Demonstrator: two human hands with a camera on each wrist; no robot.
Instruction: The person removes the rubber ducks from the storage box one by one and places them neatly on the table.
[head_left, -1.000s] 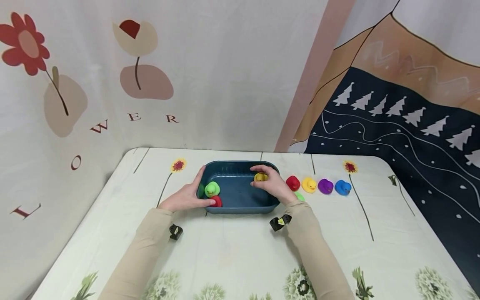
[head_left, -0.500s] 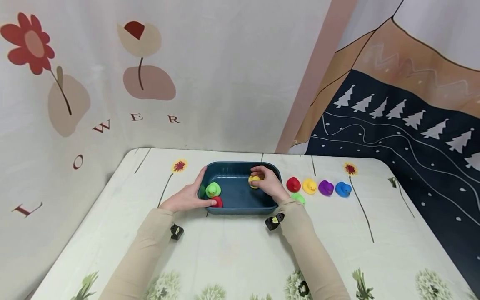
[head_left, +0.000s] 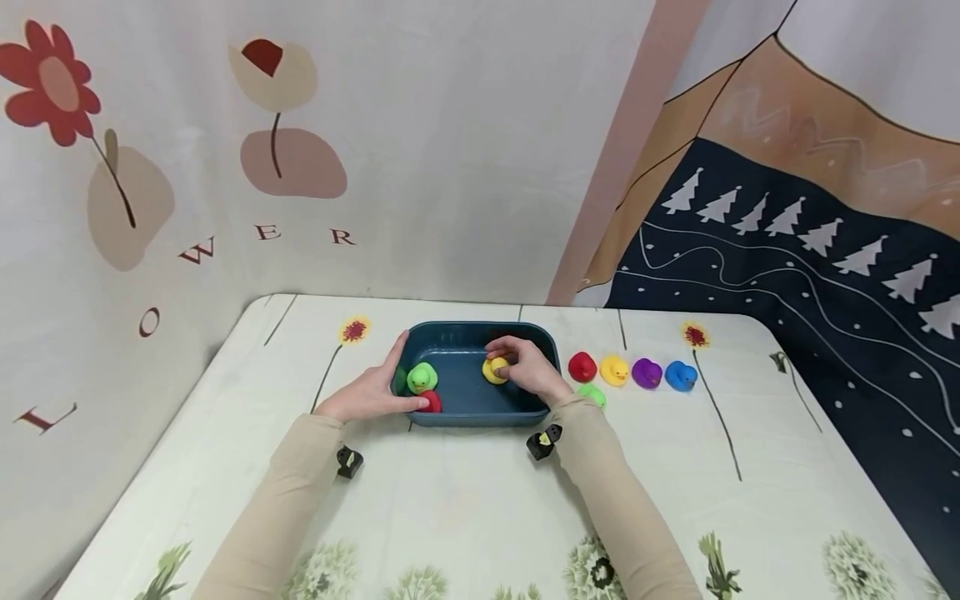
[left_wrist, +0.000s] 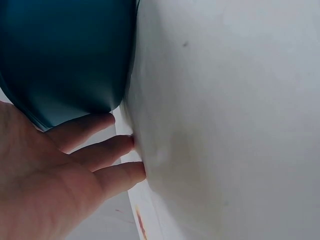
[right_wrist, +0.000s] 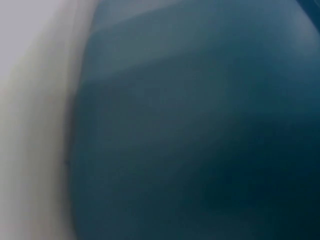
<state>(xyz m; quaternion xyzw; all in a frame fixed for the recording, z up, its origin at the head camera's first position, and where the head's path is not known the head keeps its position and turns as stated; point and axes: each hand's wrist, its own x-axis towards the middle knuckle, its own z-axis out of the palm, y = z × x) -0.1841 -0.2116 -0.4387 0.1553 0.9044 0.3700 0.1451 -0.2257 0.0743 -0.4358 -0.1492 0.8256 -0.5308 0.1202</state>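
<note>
A dark blue rectangular basin (head_left: 461, 419) sits on the cloth. My left hand (head_left: 371, 394) grips its left end, thumb over the rim beside a red rubber duck (head_left: 430, 402) and the other fingers outside. Those fingers (left_wrist: 122, 176) look nearly straight along the outer wall in the left wrist view. A green rubber duck (head_left: 422, 378) sits behind the red one inside the basin. My right hand (head_left: 528, 367) reaches into the basin and pinches a yellow rubber duck (head_left: 492, 372) between thumb and fingers. Only the blurred basin (right_wrist: 165, 115) and some pale cloth fill the right wrist view.
Right of the basin stand a red duck (head_left: 582, 367), a second yellow duck (head_left: 614, 371), a purple duck (head_left: 647, 373) and a blue duck (head_left: 681, 376). Another green duck (head_left: 592, 394) is partly behind my right wrist. A printed cloth wall (head_left: 435, 208) rises behind the table.
My right hand has moved left inside the basin, carrying the yellow duck from near the right end toward the middle. The left hand keeps its place.
</note>
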